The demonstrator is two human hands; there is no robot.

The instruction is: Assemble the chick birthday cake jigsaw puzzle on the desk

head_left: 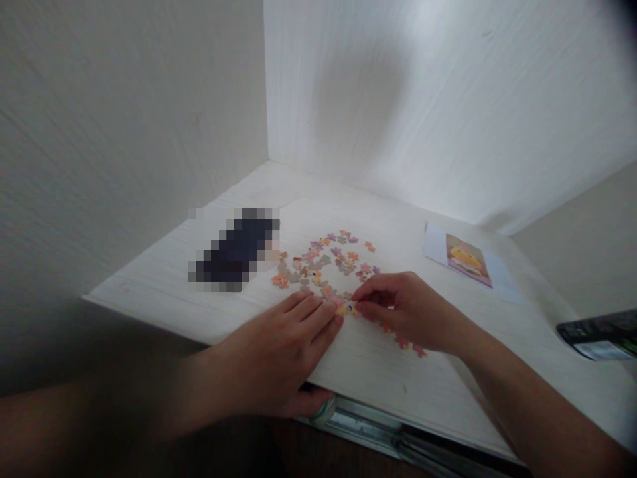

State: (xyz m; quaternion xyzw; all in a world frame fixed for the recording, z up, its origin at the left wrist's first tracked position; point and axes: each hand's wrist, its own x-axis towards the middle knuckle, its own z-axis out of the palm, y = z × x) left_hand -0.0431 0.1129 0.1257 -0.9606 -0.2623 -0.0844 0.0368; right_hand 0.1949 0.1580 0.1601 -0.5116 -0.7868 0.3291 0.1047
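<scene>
Small, colourful jigsaw puzzle pieces (343,262) lie scattered in a loose cluster on the white tabletop (378,362). My left hand (286,345) rests at the near side of the cluster, its fingers stretched out and their tips on the pieces. Its thumb hangs down over the table's front edge. Facing it, my right hand (405,309) pinches at a yellow puzzle piece (350,309) with a dark eye-like spot, between thumb and forefinger. That piece lies right beside my left fingertips. More pinkish pieces run out below my right hand, which partly covers them.
A dark, pixelated rectangular object (236,249) lies to the left. On the right is a picture card (468,259) showing a yellow figure. A black cylindrical container (597,335) stands in at the right edge. White walls (348,99) enclose the table. Below its front edge is a metal rail (363,425).
</scene>
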